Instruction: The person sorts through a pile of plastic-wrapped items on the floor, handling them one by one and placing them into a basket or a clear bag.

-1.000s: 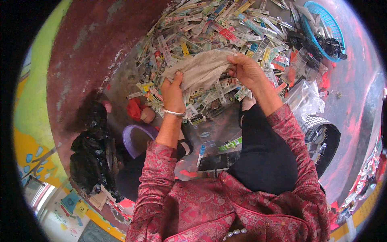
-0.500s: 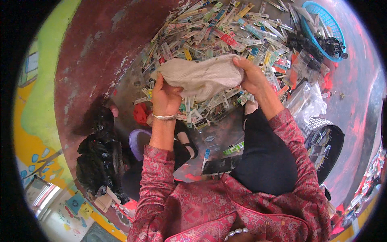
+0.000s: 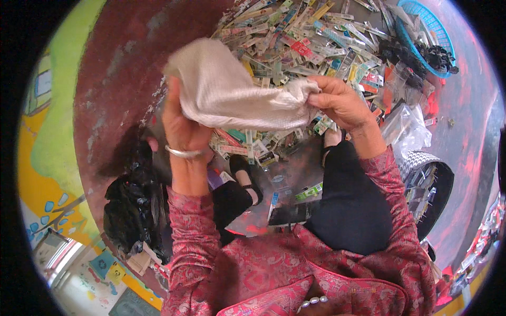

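Fingers closed, the right hand (image 3: 342, 105) pinches the pale cloth (image 3: 226, 100) at its right end. The left hand (image 3: 184, 126) touches its left; finger opening unclear.

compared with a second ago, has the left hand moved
Yes: the left hand has moved left, farther from the blue basket.

The pale cloth (image 3: 224, 97) looks woven and matt.
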The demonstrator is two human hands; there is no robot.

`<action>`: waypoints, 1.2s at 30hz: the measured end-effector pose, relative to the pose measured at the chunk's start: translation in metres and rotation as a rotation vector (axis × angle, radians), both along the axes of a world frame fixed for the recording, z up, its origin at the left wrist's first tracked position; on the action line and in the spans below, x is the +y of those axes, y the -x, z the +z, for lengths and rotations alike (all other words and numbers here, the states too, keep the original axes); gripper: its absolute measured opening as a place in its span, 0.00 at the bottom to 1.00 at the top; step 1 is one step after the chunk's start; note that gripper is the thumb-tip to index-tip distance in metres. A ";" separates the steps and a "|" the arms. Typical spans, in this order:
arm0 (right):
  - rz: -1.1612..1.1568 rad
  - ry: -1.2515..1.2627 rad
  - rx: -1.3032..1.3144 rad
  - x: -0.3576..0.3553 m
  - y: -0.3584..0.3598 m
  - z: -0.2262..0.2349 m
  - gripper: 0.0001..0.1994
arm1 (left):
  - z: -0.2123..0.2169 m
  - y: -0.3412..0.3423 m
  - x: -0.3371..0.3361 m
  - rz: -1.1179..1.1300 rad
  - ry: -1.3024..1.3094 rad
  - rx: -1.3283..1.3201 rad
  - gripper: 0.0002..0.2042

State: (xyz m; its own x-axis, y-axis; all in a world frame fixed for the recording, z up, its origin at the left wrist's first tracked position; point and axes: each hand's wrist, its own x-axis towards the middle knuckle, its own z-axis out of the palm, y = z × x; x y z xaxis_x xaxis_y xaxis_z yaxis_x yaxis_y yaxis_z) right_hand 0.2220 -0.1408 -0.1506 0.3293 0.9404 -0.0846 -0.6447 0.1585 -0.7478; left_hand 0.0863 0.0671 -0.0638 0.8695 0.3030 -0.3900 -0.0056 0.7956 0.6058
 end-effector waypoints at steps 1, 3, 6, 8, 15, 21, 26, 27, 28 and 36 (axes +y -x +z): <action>0.022 -0.018 -0.001 0.003 0.006 0.009 0.15 | 0.011 -0.006 -0.002 -0.006 -0.029 -0.052 0.32; 0.066 -0.068 -0.019 0.018 0.007 0.020 0.17 | -0.042 -0.012 -0.009 0.179 -0.145 0.102 0.37; 0.037 0.186 -0.124 0.017 0.003 -0.012 0.16 | -0.059 -0.006 -0.021 -0.109 0.255 -0.128 0.34; -0.011 0.188 -0.093 0.012 0.003 -0.007 0.15 | -0.050 -0.007 -0.022 -0.086 -0.099 0.066 0.25; -0.297 0.445 -0.162 -0.008 -0.019 -0.029 0.12 | -0.061 0.005 -0.020 -0.066 0.368 0.089 0.20; -0.151 -0.047 -0.829 0.006 -0.002 0.000 0.42 | -0.049 0.005 -0.040 -0.123 0.557 0.139 0.21; 0.047 0.114 -0.533 0.014 0.014 -0.013 0.26 | -0.044 0.024 -0.013 -0.153 0.251 0.389 0.21; 0.098 0.138 -0.476 0.014 0.015 -0.012 0.22 | -0.050 0.040 0.002 -0.165 0.064 0.454 0.22; 0.142 0.168 -0.419 0.013 0.015 -0.011 0.19 | -0.048 0.043 0.012 -0.226 -0.099 0.490 0.23; 0.146 0.462 -0.145 0.033 0.042 -0.016 0.18 | -0.072 0.044 -0.056 -0.105 0.026 0.373 0.28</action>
